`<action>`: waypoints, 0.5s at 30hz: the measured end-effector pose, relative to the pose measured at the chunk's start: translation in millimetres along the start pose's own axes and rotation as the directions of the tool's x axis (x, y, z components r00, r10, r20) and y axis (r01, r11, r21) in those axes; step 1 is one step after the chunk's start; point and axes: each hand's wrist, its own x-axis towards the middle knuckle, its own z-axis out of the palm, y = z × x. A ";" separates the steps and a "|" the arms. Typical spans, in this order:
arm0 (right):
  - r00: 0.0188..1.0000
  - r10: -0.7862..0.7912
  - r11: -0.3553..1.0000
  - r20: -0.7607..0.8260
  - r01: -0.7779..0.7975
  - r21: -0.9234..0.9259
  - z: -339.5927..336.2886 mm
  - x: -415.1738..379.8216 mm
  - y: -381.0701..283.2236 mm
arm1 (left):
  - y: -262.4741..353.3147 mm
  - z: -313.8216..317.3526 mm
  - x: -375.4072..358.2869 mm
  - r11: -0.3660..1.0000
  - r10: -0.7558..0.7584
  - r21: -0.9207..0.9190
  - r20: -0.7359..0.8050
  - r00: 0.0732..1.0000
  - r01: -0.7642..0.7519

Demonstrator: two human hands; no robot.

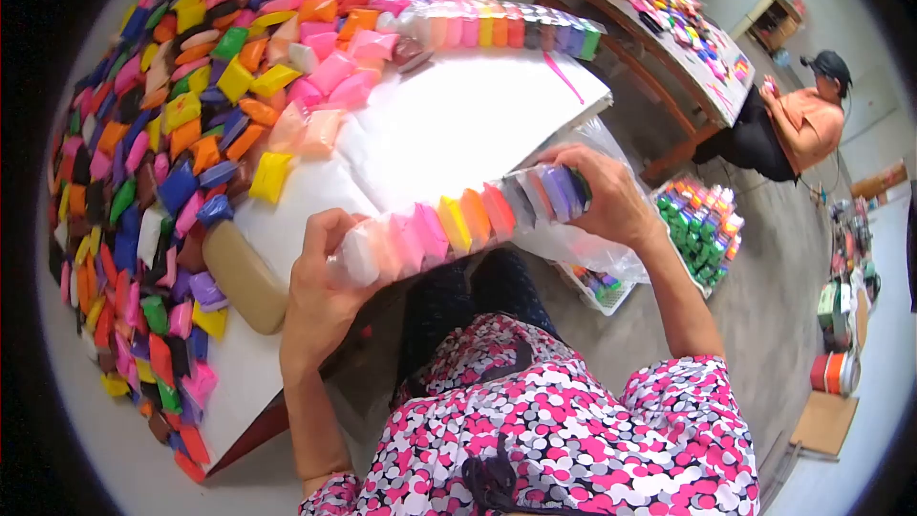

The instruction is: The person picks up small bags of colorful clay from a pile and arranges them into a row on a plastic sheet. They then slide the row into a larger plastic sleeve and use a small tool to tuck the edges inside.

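Between my two hands is a long clear pack of coloured clay packets (465, 220), a row running from white and pink through yellow, orange and red to grey, purple and blue. My left hand (325, 268) grips its white end. At the dark and blue end, the fingers of my right hand (611, 196) are wrapped round it. The pack is held level with the table's near edge, tilted up a little to the right. Beyond it, a second filled pack (506, 29) lies on the white table (458, 124).
A big heap of loose coloured packets (181, 105) covers the table's left side, beside a beige rounded block (245, 277). A pink strip (564, 77) lies at right. Filled packs fill a basket (705, 289) on the floor. Another person (812, 124) sits at a farther table (659, 29).
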 end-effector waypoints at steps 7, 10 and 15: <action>0.753 0.489 0.631 0.441 -0.654 0.417 -28.2 -112.3 -34.1 | -1.5 35.7 2.4 0.857 0.103 -0.497 0.430 0.897 0.140; 0.581 0.609 0.364 0.540 -0.810 0.460 -25.9 -166.5 -47.2 | -16.0 76.8 -1.3 0.887 0.109 -0.436 0.519 0.848 0.153; 0.400 0.683 0.039 0.611 -0.855 0.516 -29.5 -256.2 -57.8 | -30.9 142.4 8.2 0.807 -0.029 -0.310 0.829 0.559 0.502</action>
